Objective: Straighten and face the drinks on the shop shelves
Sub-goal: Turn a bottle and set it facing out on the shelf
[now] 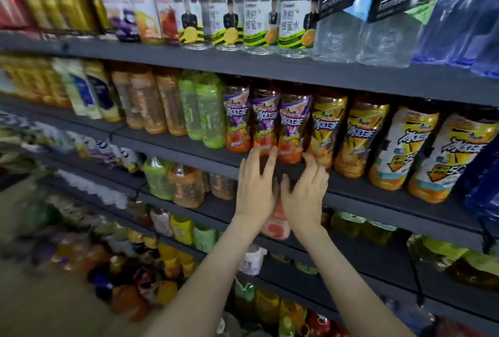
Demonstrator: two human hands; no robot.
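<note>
Both hands up at the middle shelf (378,184), side by side, nearly touching at the thumbs. Left hand (256,188): grip wide, fingers straight and spread, holding nothing; fingertips sit at the base of the middle one of three purple-label tea bottles (266,120). Right hand (305,191): grip also wide, fingers straight, holding nothing; fingertips reach the gap between the third purple bottle and the first of the yellow-label tea bottles (328,126). Can't tell whether either hand is actually touching plastic or just off it, because of the blur. Purple and yellow bottles stand upright at the shelf's front edge, packed shoulder to shoulder, labels facing out. To their right are white-and-yellow label bottles (405,147), to their left green bottles (202,110). A pink-label bottle (276,224) on the shelf below is mostly hidden behind the wrists. On the top shelf, honey-water bottles (259,20) stand next to clear soda bottles (340,12). The left side of the view is heavily blurred.
</note>
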